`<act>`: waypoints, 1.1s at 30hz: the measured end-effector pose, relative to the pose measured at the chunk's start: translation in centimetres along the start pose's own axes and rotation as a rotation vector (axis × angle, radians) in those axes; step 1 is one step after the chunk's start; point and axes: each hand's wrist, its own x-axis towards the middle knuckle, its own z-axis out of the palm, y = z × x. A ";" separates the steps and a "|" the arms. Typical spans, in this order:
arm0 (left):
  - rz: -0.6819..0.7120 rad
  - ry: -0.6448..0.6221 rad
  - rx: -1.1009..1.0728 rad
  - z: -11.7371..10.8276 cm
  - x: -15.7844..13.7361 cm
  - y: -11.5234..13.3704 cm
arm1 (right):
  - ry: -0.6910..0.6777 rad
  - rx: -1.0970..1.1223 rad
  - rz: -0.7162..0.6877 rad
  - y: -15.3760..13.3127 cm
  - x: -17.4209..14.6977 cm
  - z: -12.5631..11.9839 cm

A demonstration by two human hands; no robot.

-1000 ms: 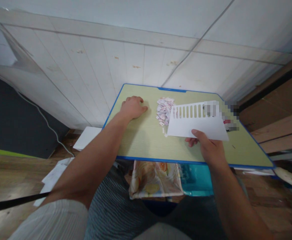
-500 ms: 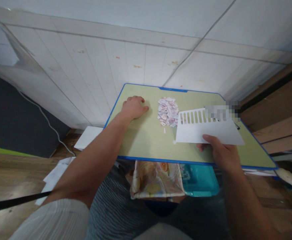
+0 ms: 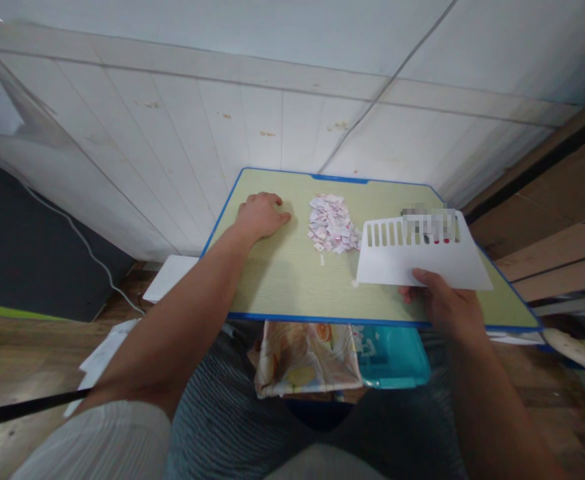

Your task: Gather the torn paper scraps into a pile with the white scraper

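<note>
My right hand pinches the near edge of a white card with a row of slots cut along its far side, thumb on top and fingers underneath. The card is held over the right part of a pale green table top with a blue edge. Left of the card lies a heap of small pinkish-white paper pieces. My left hand rests on the table at the left, fingers loosely curled and apart, nothing in it. Something dark beyond the card is blurred out.
Below the table's front edge are a fruit-patterned cloth-lined container and a teal plastic bin. A white panelled wall stands behind the table. A white box sits low at the left; cardboard is at the right.
The view has shifted slightly. The slotted card has moved a little to the right relative to the paper heap, still in my right hand. My left hand stays where it was.
</note>
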 end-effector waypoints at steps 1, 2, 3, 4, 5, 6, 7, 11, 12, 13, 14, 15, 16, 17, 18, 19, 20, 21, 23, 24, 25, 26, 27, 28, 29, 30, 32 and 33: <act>0.002 0.003 -0.003 0.1 0.1 -0.1 | -0.017 -0.011 0.010 -0.3 0.0 0.1; 0.004 0.005 -0.006 0.1 0.1 -0.1 | -0.032 -0.021 0.025 -0.5 0.0 0.2; 0.005 0.006 -0.007 0.1 0.2 -0.2 | -0.039 -0.033 0.036 -0.8 0.0 0.3; 0.004 0.005 -0.005 0.1 0.2 -0.1 | -0.037 -0.049 0.040 -1.1 -0.1 0.4; 0.002 0.004 -0.002 0.1 0.1 -0.1 | -0.032 -0.065 0.039 -1.3 -0.1 0.5; -0.001 0.002 0.002 0.0 0.1 0.0 | -0.028 -0.079 0.034 -1.5 -0.1 0.5; -0.004 0.000 0.005 0.0 0.0 0.0 | -0.028 -0.091 0.026 -1.7 -0.1 0.5; -0.003 0.001 0.009 0.1 0.0 -0.1 | -0.059 -0.126 0.005 -2.0 -0.2 0.3; 0.000 0.004 0.008 0.1 0.0 -0.1 | -0.064 -0.136 0.007 -2.0 -0.2 0.2; 0.003 0.007 0.007 0.2 0.1 -0.3 | -0.069 -0.143 0.012 -2.0 -0.3 0.1; 0.008 0.011 0.006 0.3 0.2 -0.4 | -0.070 -0.146 0.017 -2.0 -0.3 0.0; 0.012 0.014 0.005 0.4 0.3 -0.5 | -0.067 -0.143 0.022 -2.0 -0.3 0.0; 0.017 0.016 0.005 0.4 0.4 -0.6 | -0.063 -0.136 0.029 -2.0 -0.3 0.0; 0.020 0.018 0.005 0.5 0.5 -0.7 | -0.060 -0.129 0.034 -2.0 -0.3 -0.1; 0.020 0.019 0.006 0.5 0.6 -0.8 | -0.060 -0.127 0.039 -2.0 -0.2 -0.1; 0.019 0.020 0.005 0.5 0.7 -0.9 | -0.062 -0.128 0.043 -2.0 -0.2 -0.1; 0.018 0.021 0.003 0.5 0.8 -1.0 | -0.068 -0.130 0.046 -2.0 -0.1 0.0; 0.017 0.023 -0.001 0.5 0.8 -1.1 | -0.077 -0.131 0.047 -2.0 -0.1 0.0; 0.020 0.032 -0.008 0.5 0.9 -1.2 | -0.082 -0.123 0.044 -2.0 0.0 0.0; 0.020 0.037 -0.010 0.5 0.9 -1.3 | -0.082 -0.119 0.039 -1.9 0.1 0.0; 0.022 0.040 -0.009 0.4 0.9 -1.3 | -0.085 -0.115 0.035 -1.9 0.1 0.0; 0.021 0.042 -0.006 0.4 0.9 -1.4 | -0.089 -0.112 0.031 -1.8 0.1 -0.1; 0.019 0.042 -0.003 0.4 0.9 -1.4 | -0.094 -0.109 0.030 -1.8 0.1 -0.1; 0.019 0.040 0.002 0.4 0.9 -1.4 | -0.098 -0.107 0.033 -1.8 0.1 -0.1; 0.019 0.038 0.009 0.4 0.9 -1.4 | -0.101 -0.104 0.040 -1.7 0.1 -0.1; 0.019 0.036 0.015 0.4 0.9 -1.4 | -0.103 -0.103 0.049 -1.7 0.1 -0.1; 0.018 0.037 0.023 0.4 0.9 -1.4 | -0.105 -0.105 0.065 -1.7 0.1 -0.2; 0.018 0.040 0.024 0.5 1.0 -1.4 | -0.106 -0.106 0.071 -1.7 0.1 -0.2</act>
